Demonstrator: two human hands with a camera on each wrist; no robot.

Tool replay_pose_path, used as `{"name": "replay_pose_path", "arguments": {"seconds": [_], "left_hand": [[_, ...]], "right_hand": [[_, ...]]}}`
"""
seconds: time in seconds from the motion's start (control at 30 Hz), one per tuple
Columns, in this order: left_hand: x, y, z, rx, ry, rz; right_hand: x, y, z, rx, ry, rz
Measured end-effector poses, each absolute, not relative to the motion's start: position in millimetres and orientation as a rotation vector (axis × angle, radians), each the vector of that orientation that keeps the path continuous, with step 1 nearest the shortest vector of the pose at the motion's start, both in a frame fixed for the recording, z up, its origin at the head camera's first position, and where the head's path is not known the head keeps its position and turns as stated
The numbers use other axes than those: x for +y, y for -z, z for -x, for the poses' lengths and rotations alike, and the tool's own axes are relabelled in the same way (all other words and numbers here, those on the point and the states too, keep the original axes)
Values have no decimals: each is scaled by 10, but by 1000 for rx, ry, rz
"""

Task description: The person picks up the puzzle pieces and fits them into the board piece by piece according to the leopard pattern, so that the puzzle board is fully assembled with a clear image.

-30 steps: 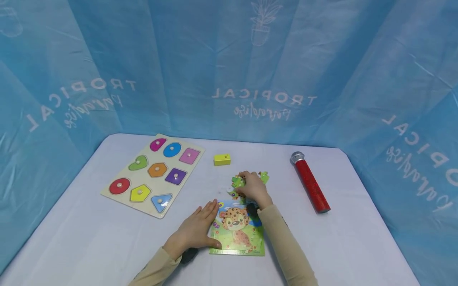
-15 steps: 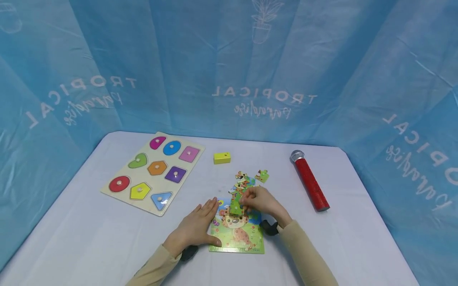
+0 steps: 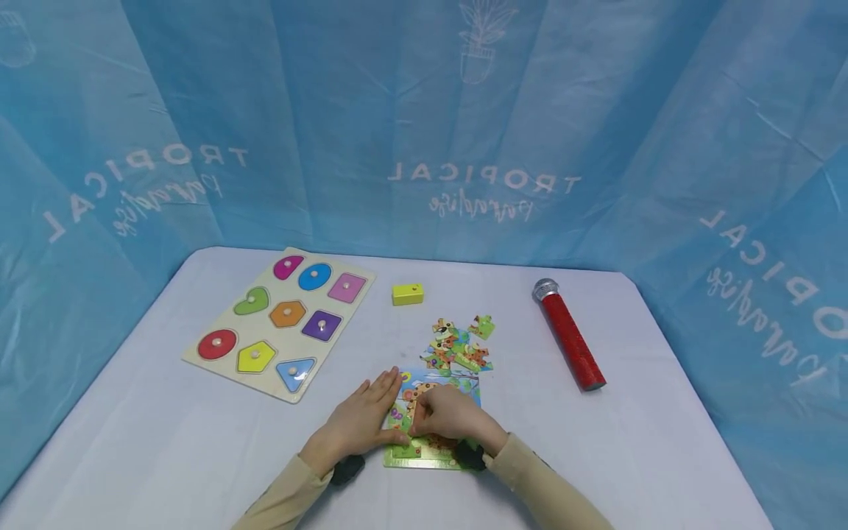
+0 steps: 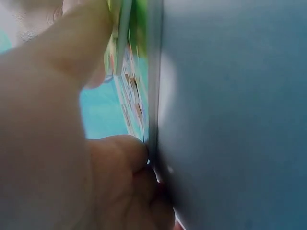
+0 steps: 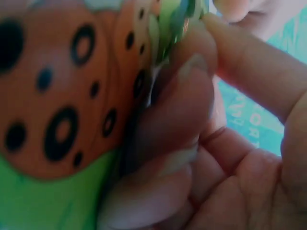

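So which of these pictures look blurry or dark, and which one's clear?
Head view: bright, even light, the shape board and microphone fairly crisp; left wrist view: hazy, the left hand's fingers soft and the tabletop tinted grey-blue; right wrist view: dim, the spotted puzzle picture soft, darkest beside the right hand's fingers.

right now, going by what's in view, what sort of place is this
Probably a makeshift play or filming booth: a blue curtain printed with "TROPICAL" stands behind and beside a white table, which holds a picture puzzle and a shape board.
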State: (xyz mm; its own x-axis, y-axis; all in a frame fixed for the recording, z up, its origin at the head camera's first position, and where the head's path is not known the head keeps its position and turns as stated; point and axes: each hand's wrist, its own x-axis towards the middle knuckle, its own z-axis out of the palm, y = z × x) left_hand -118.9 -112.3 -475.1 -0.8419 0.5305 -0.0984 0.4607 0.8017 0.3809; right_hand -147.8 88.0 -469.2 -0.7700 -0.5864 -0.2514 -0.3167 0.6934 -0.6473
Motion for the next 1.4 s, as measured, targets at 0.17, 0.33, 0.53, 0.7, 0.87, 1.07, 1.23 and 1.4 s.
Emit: {"name": "replay_pose_path", "arguments": {"seconds": [0.17,0.33,0.53,0.7,0.87,1.07,1.23,1.4], "left_hand": [[-1142,4767,1187,2799,-562,-784],[-1139,4744,1162,2799,-610,-813],[-1141,4714,1140,2779,-588,-710],[-1132,4725,1146,2773,-548,-757],[-1129,4735,1176,2747,-582,-767],[-1141,4713,1189,2699,-614,-800],[-1129,4698,1174,2709,-568,-801],[-1113,4718,1173,2740,-520,-790]], "right_hand": [[825,4711,1462,2484,789,739],[887,4680,1612,2384,924,700],[961,4567,2012,2513,1192,497],[990,4600,2280,2837,1080,277],[1044,4684,2465,2862,885,283],[1128,4687,2533,2827,935,206],[1225,4657,2517,2851,1093,141],[1305,4610,2355,2755,1205,149]]}}
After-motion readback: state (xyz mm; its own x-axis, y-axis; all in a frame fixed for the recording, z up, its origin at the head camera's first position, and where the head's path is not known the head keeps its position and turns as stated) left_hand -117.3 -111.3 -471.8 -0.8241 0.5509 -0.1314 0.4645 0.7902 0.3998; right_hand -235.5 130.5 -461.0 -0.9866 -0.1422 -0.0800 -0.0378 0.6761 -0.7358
